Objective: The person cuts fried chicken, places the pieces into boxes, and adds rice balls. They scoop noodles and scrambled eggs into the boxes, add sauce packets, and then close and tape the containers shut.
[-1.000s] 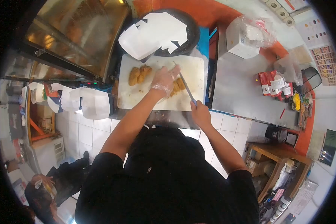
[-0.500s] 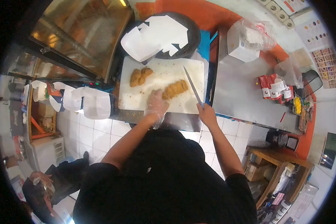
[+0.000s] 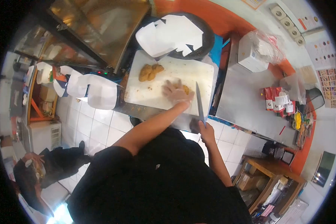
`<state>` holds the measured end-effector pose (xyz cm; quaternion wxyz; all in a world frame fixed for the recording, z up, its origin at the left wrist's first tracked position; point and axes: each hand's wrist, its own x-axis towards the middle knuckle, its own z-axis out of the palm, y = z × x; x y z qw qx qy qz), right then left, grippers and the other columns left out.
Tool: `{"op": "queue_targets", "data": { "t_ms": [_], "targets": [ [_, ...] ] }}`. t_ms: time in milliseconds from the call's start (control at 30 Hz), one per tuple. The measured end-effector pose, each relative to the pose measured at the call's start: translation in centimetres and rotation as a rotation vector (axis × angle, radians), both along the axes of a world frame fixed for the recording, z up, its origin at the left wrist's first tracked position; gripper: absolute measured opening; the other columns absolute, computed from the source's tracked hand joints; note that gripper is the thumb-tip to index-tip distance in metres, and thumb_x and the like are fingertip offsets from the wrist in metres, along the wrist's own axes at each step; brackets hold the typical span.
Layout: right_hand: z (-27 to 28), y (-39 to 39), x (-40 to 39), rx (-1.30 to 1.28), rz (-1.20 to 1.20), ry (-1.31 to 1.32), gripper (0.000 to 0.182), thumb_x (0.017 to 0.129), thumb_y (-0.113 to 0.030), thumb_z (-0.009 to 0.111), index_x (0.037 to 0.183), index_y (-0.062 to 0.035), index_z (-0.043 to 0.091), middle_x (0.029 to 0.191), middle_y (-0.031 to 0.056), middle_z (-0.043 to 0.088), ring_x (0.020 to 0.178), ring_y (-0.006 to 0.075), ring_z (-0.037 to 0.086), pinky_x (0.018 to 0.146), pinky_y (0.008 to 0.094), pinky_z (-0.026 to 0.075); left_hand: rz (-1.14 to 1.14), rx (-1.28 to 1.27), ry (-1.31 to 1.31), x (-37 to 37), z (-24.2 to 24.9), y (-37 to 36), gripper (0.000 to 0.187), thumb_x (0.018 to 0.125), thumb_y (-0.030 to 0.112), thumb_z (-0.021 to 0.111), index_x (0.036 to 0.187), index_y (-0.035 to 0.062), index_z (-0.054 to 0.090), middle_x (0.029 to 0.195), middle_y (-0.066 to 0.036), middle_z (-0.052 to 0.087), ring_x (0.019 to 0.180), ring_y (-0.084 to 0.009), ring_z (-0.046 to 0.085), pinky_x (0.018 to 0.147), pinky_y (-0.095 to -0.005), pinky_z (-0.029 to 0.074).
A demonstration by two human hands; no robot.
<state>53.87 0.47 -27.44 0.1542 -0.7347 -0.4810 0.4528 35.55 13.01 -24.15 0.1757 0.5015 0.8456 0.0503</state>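
my right hand (image 3: 206, 131), seen from my remote view, is clenched around the handle of the knife (image 3: 200, 102), just beyond the white cutting board's (image 3: 140, 91) near edge; the blade points away, over the board's right side. my left hand (image 3: 178, 93), in a clear glove, is released, fingers spread, forearm slanting in across the near edge. the sliced browned food (image 3: 186, 89) lies partly beneath this hand, left of the blade; i cannot tell whether the palm presses it. an unsliced browned piece (image 3: 150, 72) rests toward the far left corner. white cartons (image 3: 171, 34) overlap the far edge. red packets (image 3: 271, 93) sit near the metal counter's (image 3: 246, 99) right edge, their white labels too small to read.
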Motion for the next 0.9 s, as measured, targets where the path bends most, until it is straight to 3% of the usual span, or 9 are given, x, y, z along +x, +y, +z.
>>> {"op": "queue_targets", "data": {
  "t_ms": [267,300,400,433,500,567,667,767,900],
  "targets": [
    [1.3,-0.5,0.3,-0.084,-0.276,0.250,0.038,0.098,-0.046,0.055,0.079,-0.0146,0.047,0.053,-0.0048,0.038,0.035,0.0069,0.033,0.030,0.0256,0.024,-0.326,0.411,-0.178,-5.3,-6.5,-2.5,0.046,0.085,0.031,0.068,0.123,0.0075,0.058,0.135,-0.019,0.048,0.129,-0.0383,0.042,0.108,-0.0484,0.033],
    [1.6,-0.4,-0.2,-0.083,-0.294,0.232,0.038,0.098,-0.046,0.054,0.079,-0.0142,0.046,0.053,-0.0048,0.037,0.035,0.0066,0.033,0.031,0.0252,0.023,-0.184,0.589,-0.490,-6.7,-5.3,-3.0,0.036,0.077,0.017,0.072,0.111,0.0096,0.061,0.127,-0.015,0.052,0.119,-0.0372,0.049,0.101,-0.0464,0.042],
    [3.5,0.0,-1.2,-0.144,-0.334,0.277,0.038,0.099,-0.046,0.054,0.079,-0.0141,0.046,0.053,-0.0045,0.037,0.035,0.0063,0.033,0.031,0.0251,0.022,-0.141,0.753,-0.427,-10.4,-8.1,-4.0,0.038,0.080,0.012,0.072,0.115,0.0054,0.058,0.113,-0.014,0.058,0.106,-0.0317,0.058,0.095,-0.0399,0.047],
    [4.5,0.2,-1.4,-0.149,-0.332,0.306,0.036,0.099,-0.041,0.055,0.081,-0.0098,0.054,0.056,-0.0038,0.042,0.039,0.0072,0.037,0.033,0.0248,0.026,0.041,0.954,-0.635,-11.5,-4.8,-4.6,0.038,0.077,0.005,0.073,0.111,0.0049,0.058,0.110,-0.013,0.059,0.107,-0.0284,0.058,0.095,-0.0377,0.047],
    [4.6,0.6,-1.6,-0.131,-0.313,0.319,0.036,0.100,-0.040,0.054,0.081,-0.0100,0.053,0.056,-0.0039,0.042,0.039,0.0070,0.037,0.034,0.0245,0.026,0.139,0.967,-0.284,-16.0,0.2,-7.1,0.038,0.074,0.000,0.074,0.108,0.0048,0.057,0.111,-0.012,0.060,0.109,-0.0249,0.057,0.094,-0.0341,0.047],
    [4.4,0.9,-1.7,-0.120,-0.308,0.347,0.036,0.100,-0.041,0.054,0.079,-0.0111,0.051,0.055,-0.0042,0.040,0.037,0.0066,0.035,0.033,0.0244,0.024,0.652,1.063,-0.803,-21.7,-0.9,-8.0,0.036,0.079,0.016,0.072,0.112,0.0064,0.059,0.111,-0.013,0.059,0.111,-0.0305,0.054,0.099,-0.0406,0.044],
    [3.0,1.7,-1.6,-0.091,-0.286,0.377,0.038,0.099,-0.042,0.054,0.077,-0.0132,0.047,0.052,-0.0047,0.038,0.035,0.0059,0.032,0.031,0.0245,0.022,0.511,0.709,0.035,-28.3,2.2,-9.0,0.048,0.080,0.027,0.070,0.121,0.0062,0.058,0.115,-0.016,0.058,0.115,-0.0330,0.052,0.102,-0.0424,0.041],
    [3.9,2.5,-2.6,-0.086,-0.261,0.375,0.037,0.099,-0.040,0.057,0.075,-0.0132,0.046,0.051,-0.0051,0.037,0.035,0.0051,0.032,0.031,0.0248,0.023,0.382,0.311,-0.069,-30.7,2.1,-8.8,0.051,0.083,0.032,0.064,0.126,0.0057,0.057,0.121,-0.017,0.055,0.119,-0.0347,0.048,0.104,-0.0432,0.038],
    [3.3,2.9,-2.4,-0.011,-0.185,0.325,0.035,0.098,-0.036,0.059,0.076,-0.0104,0.050,0.054,-0.0029,0.041,0.037,0.0066,0.037,0.033,0.0245,0.027,0.355,0.533,0.110,-26.9,3.5,-8.5,0.041,0.083,0.020,0.059,0.120,0.0054,0.061,0.118,-0.019,0.057,0.115,-0.0366,0.051,0.104,-0.0452,0.038]
  ]
}}
